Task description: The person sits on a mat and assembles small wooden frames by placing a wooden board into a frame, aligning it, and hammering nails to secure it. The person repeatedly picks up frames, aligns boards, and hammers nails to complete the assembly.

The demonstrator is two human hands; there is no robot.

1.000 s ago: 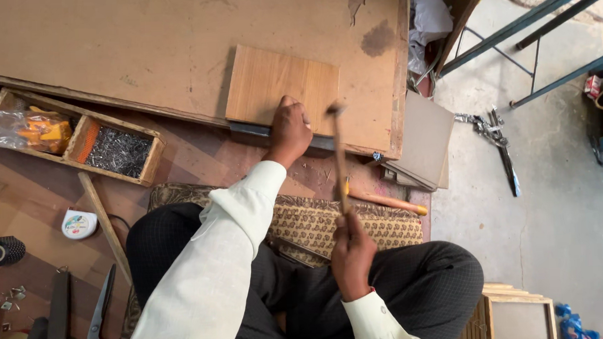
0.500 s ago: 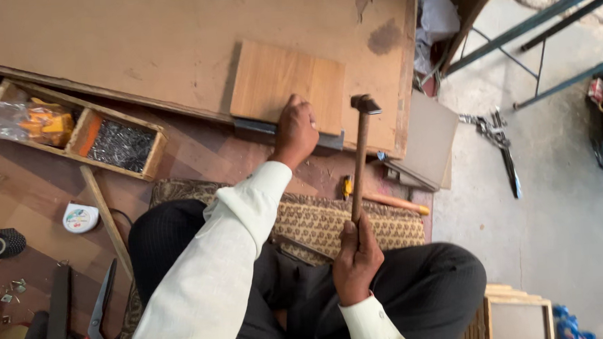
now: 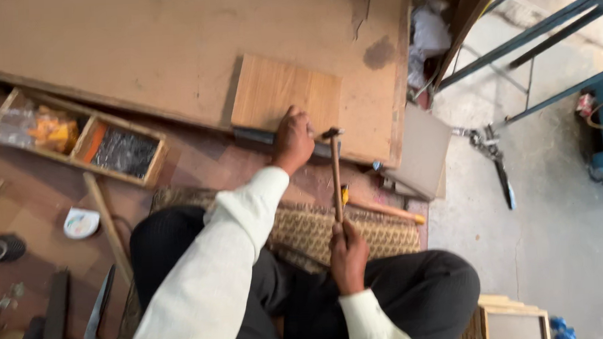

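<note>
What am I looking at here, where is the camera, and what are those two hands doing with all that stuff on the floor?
The camera sits on a person's head and looks straight down, so you see their own arms in white sleeves and their legs in dark trousers, seated on a woven mat. The left hand presses on the near edge of a small wooden panel, which lies on a much larger board. The right hand grips the wooden handle of a hammer, whose metal head is just beside the left hand. To the left lie a wooden tray with compartments of small parts, a tape measure and scissors with red handles.
</note>
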